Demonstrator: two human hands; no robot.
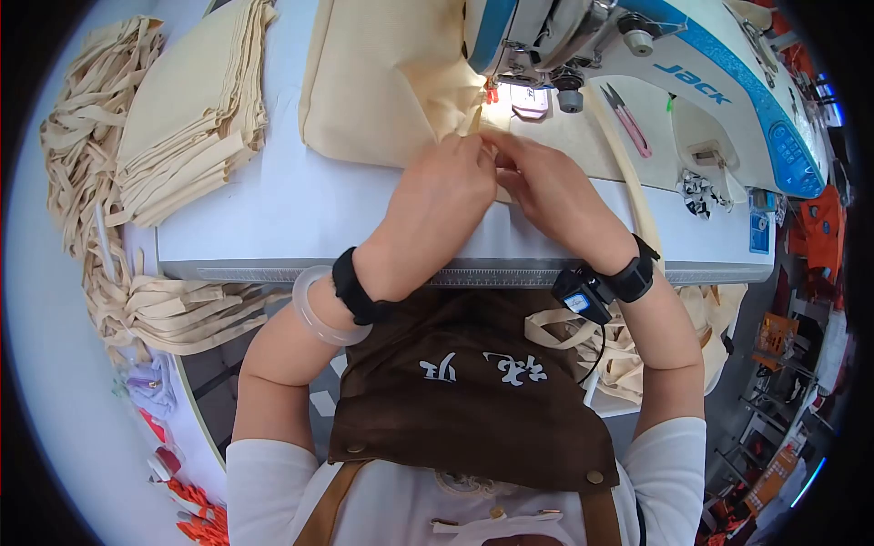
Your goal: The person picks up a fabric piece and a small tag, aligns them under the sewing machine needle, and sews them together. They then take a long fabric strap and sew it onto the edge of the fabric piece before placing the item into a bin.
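Note:
Cream fabric point(364, 100) lies on the white sewing table, its right edge under the needle area of a blue and white sewing machine point(710, 82). Just in front of the lit needle, my left hand point(446, 196) pinches the fabric edge with its fingers closed. My right hand point(555, 196) meets it there, thumb and fingers pressed together on the end of a cream strap point(628, 168) or the fabric edge; which one is hidden. The strap runs past my right wrist over the table's front edge.
Stacked cream cloth point(196, 109) and bundled straps point(86, 127) are at the left. Pink-handled snips point(628, 123) lie right of the needle, near a small black-and-white scrap point(701, 193). A ruler edge point(492, 273) borders the table. More straps point(619, 355) hang below right.

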